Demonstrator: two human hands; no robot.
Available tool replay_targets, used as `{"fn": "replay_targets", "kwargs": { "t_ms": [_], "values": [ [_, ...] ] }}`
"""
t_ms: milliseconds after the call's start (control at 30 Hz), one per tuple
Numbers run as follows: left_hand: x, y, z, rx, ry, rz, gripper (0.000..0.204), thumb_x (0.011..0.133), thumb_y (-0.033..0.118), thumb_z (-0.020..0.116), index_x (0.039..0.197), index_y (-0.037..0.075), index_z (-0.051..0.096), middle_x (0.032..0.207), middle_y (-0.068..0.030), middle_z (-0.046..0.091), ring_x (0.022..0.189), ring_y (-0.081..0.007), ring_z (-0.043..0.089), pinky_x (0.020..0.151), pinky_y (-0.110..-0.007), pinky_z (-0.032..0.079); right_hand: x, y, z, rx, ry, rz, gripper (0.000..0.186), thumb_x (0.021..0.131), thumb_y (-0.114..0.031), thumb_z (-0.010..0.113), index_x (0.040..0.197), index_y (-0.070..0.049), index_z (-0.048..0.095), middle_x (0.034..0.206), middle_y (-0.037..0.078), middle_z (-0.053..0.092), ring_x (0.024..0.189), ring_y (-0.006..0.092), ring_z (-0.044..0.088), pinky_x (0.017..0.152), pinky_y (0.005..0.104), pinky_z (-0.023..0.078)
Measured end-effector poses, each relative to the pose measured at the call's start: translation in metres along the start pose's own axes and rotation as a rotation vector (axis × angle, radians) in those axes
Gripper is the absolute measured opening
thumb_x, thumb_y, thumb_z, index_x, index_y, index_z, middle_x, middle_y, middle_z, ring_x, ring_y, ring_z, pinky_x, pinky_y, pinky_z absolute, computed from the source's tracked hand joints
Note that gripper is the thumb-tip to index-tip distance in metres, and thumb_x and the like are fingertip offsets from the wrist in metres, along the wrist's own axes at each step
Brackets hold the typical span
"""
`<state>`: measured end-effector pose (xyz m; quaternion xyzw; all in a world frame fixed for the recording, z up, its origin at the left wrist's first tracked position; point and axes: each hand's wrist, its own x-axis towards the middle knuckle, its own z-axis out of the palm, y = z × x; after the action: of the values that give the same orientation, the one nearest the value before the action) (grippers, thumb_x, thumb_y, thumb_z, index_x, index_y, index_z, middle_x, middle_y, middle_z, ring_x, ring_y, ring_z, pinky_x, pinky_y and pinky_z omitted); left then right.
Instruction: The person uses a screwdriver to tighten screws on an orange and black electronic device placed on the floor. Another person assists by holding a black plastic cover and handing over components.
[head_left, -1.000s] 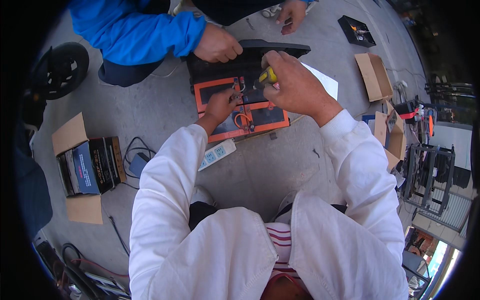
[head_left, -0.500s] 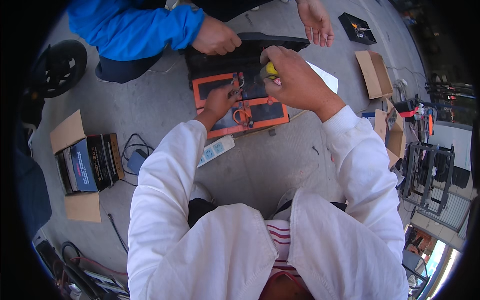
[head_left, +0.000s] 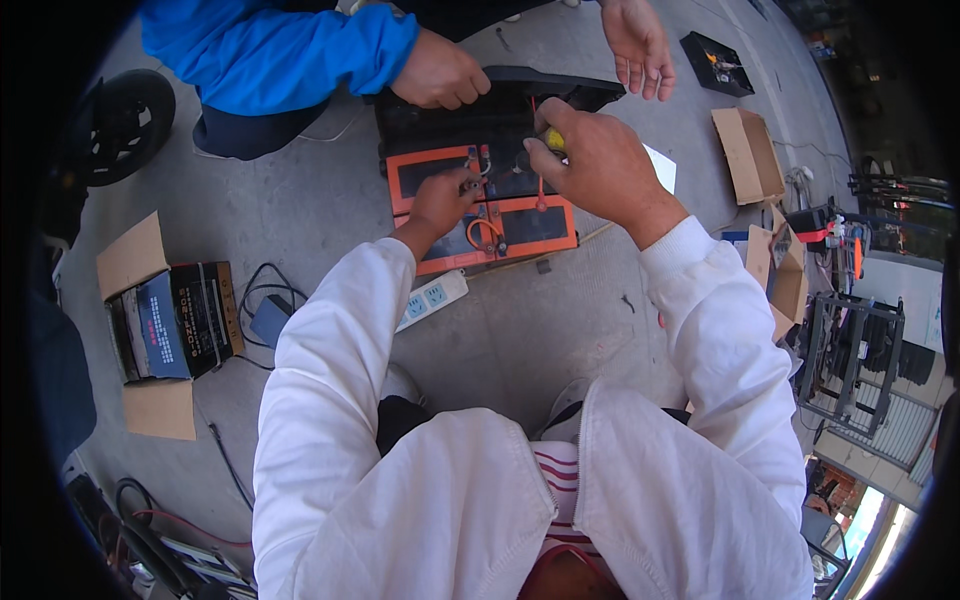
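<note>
Several orange-and-black battery blocks (head_left: pixel 535 222) sit together in an opened black case (head_left: pixel 440 122) on the ground ahead of me. My left hand (head_left: pixel 440 203) rests over the left-hand blocks, its fingertips pinched at the terminals near the middle; what they grip is too small to make out. Above the far right block, my right hand (head_left: pixel 605 165) is closed around a yellow-handled tool (head_left: pixel 556 140), whose lower end is hidden. Beneath that hand a thin red wire (head_left: pixel 541 188) runs down to a block. An orange wire loop (head_left: pixel 482 234) lies on the near blocks.
Across from me, a person's hand (head_left: pixel 440 72) in a blue sleeve is at the case's raised edge; their other hand (head_left: pixel 640 50) hangs open. A power strip (head_left: pixel 434 298) lies nearby. Cardboard boxes (head_left: pixel 160 410) (head_left: pixel 745 155) stand at both sides, a black tray (head_left: pixel 716 65) far right.
My right hand has turned and shifted slightly right, so less of the yellow handle shows and the red wire under it is plainer. My left hand stays in place.
</note>
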<state>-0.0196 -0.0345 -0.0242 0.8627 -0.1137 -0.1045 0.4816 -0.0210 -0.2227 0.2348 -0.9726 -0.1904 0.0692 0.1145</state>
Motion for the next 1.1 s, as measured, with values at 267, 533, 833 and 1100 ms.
{"fn": "replay_targets", "kwargs": {
  "t_ms": [267,533,833,1100],
  "values": [
    [0.001,-0.002,0.002,0.002,0.008,0.009,0.024,0.095,0.017,0.079,0.116,0.008,0.078,0.106,-0.0192,0.077,0.095,-0.0365,0.074,0.085,-0.044,0.058,0.004,-0.013,-0.004,-0.057,-0.03,0.094,0.035,0.09,-0.026,0.075,0.114,-0.006,0.061,0.098,0.02,0.071,0.094,0.0393,0.07,0.085,0.0475,0.056],
    [0.002,0.0,0.005,0.033,0.014,0.014,0.024,0.095,0.018,0.078,0.116,0.008,0.078,0.107,-0.02,0.077,0.096,-0.039,0.073,0.085,-0.046,0.057,0.001,-0.012,-0.001,-0.079,-0.066,0.136,0.036,0.092,-0.03,0.077,0.114,-0.007,0.061,0.095,0.018,0.071,0.088,0.038,0.07,0.078,0.047,0.056],
    [0.004,0.001,0.01,0.045,0.053,0.025,0.026,0.093,0.017,0.078,0.117,0.008,0.078,0.106,-0.0186,0.077,0.093,-0.0354,0.075,0.082,-0.043,0.059,-0.005,-0.003,0.007,-0.106,0.038,-0.035,0.034,0.093,-0.028,0.077,0.114,-0.007,0.06,0.089,0.018,0.073,0.082,0.0383,0.072,0.073,0.0464,0.056],
    [-0.002,0.01,0.003,-0.1,0.026,-0.064,0.024,0.093,0.017,0.078,0.115,0.008,0.074,0.105,-0.0166,0.078,0.091,-0.0361,0.076,0.081,-0.044,0.059,-0.006,0.0,0.005,-0.041,0.048,-0.03,0.034,0.094,-0.027,0.077,0.114,-0.007,0.058,0.081,0.019,0.071,0.074,0.0403,0.071,0.071,0.0482,0.056]
  ]
}}
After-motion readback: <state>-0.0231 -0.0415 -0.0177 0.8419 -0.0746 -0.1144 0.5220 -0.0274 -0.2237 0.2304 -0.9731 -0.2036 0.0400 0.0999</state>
